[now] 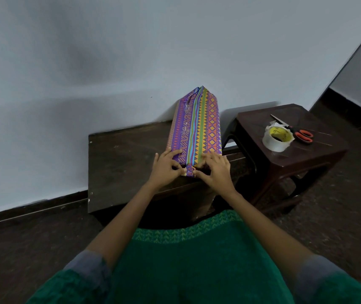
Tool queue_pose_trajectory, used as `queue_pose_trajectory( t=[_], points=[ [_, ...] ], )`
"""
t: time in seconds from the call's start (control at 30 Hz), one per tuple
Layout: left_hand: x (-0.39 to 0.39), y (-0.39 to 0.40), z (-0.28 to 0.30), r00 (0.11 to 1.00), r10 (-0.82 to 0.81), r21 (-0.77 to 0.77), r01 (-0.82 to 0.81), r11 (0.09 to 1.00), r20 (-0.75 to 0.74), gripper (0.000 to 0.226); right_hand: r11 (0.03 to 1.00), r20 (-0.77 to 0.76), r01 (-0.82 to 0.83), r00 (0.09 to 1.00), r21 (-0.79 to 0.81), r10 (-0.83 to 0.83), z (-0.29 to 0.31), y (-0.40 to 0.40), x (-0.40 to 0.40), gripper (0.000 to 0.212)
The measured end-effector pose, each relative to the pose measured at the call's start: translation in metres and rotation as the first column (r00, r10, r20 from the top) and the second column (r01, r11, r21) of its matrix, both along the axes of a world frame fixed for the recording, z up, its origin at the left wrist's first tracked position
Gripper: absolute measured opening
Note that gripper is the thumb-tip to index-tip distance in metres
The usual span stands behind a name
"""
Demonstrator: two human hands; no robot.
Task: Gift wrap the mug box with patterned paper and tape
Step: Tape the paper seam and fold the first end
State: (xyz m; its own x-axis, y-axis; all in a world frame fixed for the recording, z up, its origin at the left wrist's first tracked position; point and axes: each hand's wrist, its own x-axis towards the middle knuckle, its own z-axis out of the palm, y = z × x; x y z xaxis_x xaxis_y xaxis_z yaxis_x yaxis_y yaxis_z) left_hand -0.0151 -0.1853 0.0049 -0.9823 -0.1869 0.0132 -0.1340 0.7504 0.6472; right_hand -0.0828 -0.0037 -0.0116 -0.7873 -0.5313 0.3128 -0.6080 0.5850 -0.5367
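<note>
The mug box (pixel 199 123) lies lengthwise on a dark wooden table (pixel 122 163), covered in bright patterned paper with purple, green, yellow and orange bands. Clear tape glints along its top seam. Its far end is folded to a point. At the near end, a small paper flap (pixel 189 170) hangs over the table's front edge. My left hand (pixel 166 166) pinches the paper on the flap's left side. My right hand (pixel 215 170) pinches the paper on the right side, with its fingers resting on the box's near top edge.
A dark plastic stool (pixel 320 154) stands to the right of the table. On it sit a roll of clear tape (pixel 277 137) and orange-handled scissors (pixel 295 131). A pale wall rises right behind the table. The floor is dark.
</note>
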Motion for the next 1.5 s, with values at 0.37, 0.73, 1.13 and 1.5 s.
queue_pose_trajectory(
  t=[0.37, 0.73, 1.13, 1.5],
  points=[
    [-0.013, 0.007, 0.014, 0.997, 0.054, -0.172, -0.043, 0.984, 0.056, 0.023, 0.939, -0.429, -0.117, 0.866, 0.323, 0.256, -0.001, -0.001, 0.002, 0.044],
    [0.0, 0.003, 0.02, 0.986, -0.103, -0.29, 0.137, 0.947, 0.131, 0.033, 0.94, -0.49, -0.132, 0.826, 0.314, 0.28, -0.002, 0.0, 0.001, 0.022],
    [0.009, 0.004, 0.011, 0.986, -0.169, -0.615, 0.132, 0.777, -0.002, 0.031, 0.984, -0.401, -0.103, 0.903, 0.146, 0.154, -0.005, -0.006, -0.001, 0.029],
    [0.002, 0.001, 0.019, 0.974, -0.221, -0.687, 0.129, 0.715, -0.046, 0.04, 0.995, -0.416, -0.081, 0.904, 0.063, 0.101, -0.005, -0.01, -0.004, 0.03]
  ],
)
